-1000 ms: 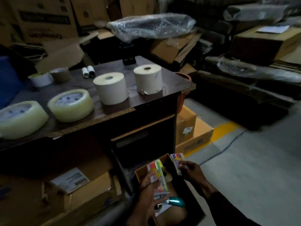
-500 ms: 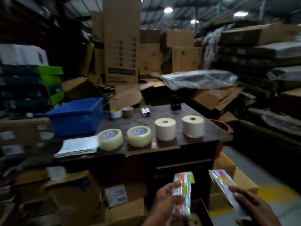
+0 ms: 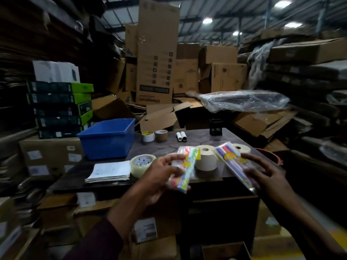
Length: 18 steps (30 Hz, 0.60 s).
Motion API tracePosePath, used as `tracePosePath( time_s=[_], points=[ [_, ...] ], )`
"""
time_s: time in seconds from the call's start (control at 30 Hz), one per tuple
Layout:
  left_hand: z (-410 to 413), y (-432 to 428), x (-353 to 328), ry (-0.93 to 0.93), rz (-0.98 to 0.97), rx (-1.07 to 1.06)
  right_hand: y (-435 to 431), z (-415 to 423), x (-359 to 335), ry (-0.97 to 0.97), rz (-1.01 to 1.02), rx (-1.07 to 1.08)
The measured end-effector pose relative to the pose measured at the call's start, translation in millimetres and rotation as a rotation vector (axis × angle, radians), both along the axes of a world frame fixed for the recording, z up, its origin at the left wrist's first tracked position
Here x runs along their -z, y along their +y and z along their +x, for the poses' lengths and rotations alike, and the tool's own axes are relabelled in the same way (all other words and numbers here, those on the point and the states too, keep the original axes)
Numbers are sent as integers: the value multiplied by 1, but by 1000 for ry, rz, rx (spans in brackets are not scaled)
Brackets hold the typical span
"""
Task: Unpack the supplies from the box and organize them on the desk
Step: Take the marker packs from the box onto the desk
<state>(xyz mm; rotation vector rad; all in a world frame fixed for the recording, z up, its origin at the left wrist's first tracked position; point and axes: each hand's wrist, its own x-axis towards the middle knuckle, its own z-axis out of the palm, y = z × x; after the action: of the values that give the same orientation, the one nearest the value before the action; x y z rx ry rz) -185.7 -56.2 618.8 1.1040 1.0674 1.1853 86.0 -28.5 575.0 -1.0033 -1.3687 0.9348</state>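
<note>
My left hand [image 3: 161, 175] grips a clear packet of bright neon markers [image 3: 183, 169] above the front edge of the dark desk [image 3: 199, 139]. To its right, my right hand [image 3: 262, 175] holds a second clear packet of red and blue pens [image 3: 232, 162], tilted up to the left. Both packets hover in front of two cream paper rolls [image 3: 205, 160] on the desk. A clear tape roll [image 3: 142, 164] lies left of my left hand. The open cardboard box [image 3: 225, 250] sits on the floor at the bottom, its contents hidden.
On the desk stand a blue plastic bin [image 3: 109, 137], a stack of white papers [image 3: 110, 171], two small tape rolls [image 3: 155, 136], two small white tubes [image 3: 181, 136] and a black holder [image 3: 216, 127]. Cardboard cartons crowd the floor and the space behind the desk.
Both hands lifted the two packets out of the floor box and up to desk height. The view swung up from the box to the desk.
</note>
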Motion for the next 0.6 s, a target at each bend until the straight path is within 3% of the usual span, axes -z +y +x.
tracePosePath(
  time_s=[0.33,0.6],
  points=[
    [-98,104,-47,200,-32,13,102,-85,-66,-28,5,-275],
    [-151,240,-5,583,-104,-7,235,-90,-63,-421,-86,-393]
  ],
)
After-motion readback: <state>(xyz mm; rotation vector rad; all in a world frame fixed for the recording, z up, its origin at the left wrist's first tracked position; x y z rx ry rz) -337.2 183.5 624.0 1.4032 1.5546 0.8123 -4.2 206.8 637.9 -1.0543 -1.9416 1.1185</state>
